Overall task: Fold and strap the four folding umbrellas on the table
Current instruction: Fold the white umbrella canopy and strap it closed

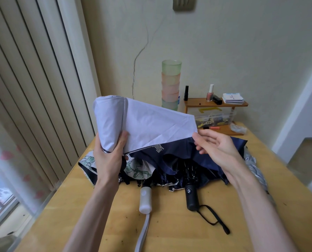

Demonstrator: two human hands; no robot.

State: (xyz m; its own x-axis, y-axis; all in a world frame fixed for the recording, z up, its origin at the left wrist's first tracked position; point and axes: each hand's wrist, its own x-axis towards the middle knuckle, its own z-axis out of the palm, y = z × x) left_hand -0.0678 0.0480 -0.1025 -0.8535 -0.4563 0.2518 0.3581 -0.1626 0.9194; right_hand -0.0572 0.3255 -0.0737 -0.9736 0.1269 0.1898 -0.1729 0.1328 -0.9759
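Fingers of the left hand (108, 160): curled round the rolled lower end of the pale umbrella (113, 122), thumb pressed across its front, holding it raised above the worktop (169, 233). Fingers of the right hand (218, 146): thumb and forefinger pinching the free corner of that umbrella's loose panel, the other fingers relaxed; the panel is drawn out flat between the two hands. Lying unfolded on the worktop below both hands: navy umbrella (178, 157) with black handle (191, 195) under the right wrist; leaf-print umbrella (138, 168) with white handle (145, 199) just below the left hand; grey-patterned umbrella (253, 164) beyond the right forearm, partly hidden. Step in hand, as judged: wrapping the loose panel round the roll. Recommended handling: hold the panel taut with its edge level with the roll, wind it the way the wrapped pleats lie, and let the left thumb trap each turn. Then find the closing strap, not clearly visible, and fasten it before letting go. Three umbrellas appear not yet begun.
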